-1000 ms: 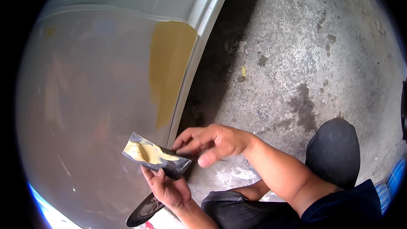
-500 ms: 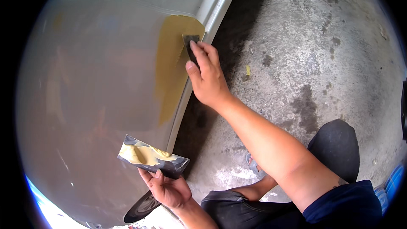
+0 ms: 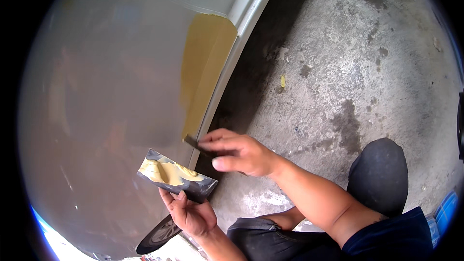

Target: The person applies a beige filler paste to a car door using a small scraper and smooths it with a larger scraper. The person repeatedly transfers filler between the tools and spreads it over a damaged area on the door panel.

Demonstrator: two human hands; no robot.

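Left hand (image 3: 191, 215): fingers gripping mixing board (image 3: 175, 175) (yellow filler on top)
Right hand (image 3: 239, 153): fingers pinching dark spreader (image 3: 192, 141) beside car panel (image 3: 106, 106)

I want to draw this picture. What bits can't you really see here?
Head view, the only one:
- The thin dark spreader blade: mostly hidden under the right hand's fingers; only its tip shows.
- The underside of the flat grey mixing board with yellow filler: hidden; the left hand grips it from below.
- The grey car panel with its yellow filler patch: cut off by the picture's round dark rim.
- The black wheel: small, partly hidden by the left hand.
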